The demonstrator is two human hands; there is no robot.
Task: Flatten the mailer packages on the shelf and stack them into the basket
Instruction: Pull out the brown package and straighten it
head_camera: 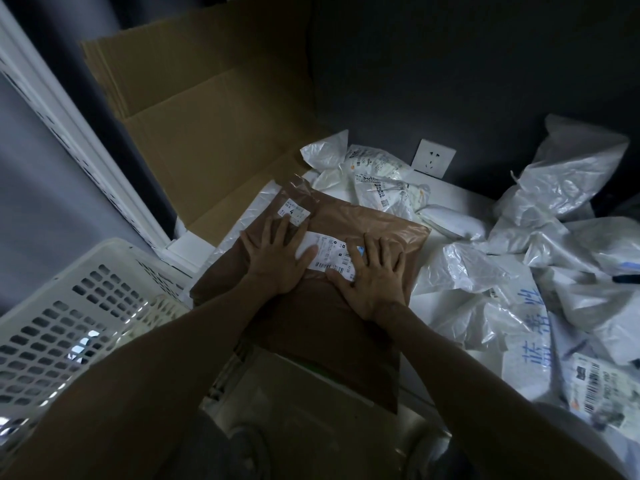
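Observation:
A brown mailer package (384,225) with a white shipping label (329,252) lies flat on the white shelf (460,199) in the middle of the view. My left hand (275,258) presses on its left part with fingers spread. My right hand (375,277) presses flat on its right part, beside the label. A white perforated basket (69,306) stands at the lower left, next to the shelf. Several crumpled white mailer bags (561,237) are heaped at the right, and more white mailers (377,178) lie behind the brown one.
Flattened cardboard sheets (207,109) lean against the dark wall at the back left. A wall socket (433,157) sits low on the wall behind the shelf. A white frame post (69,126) runs diagonally at the left.

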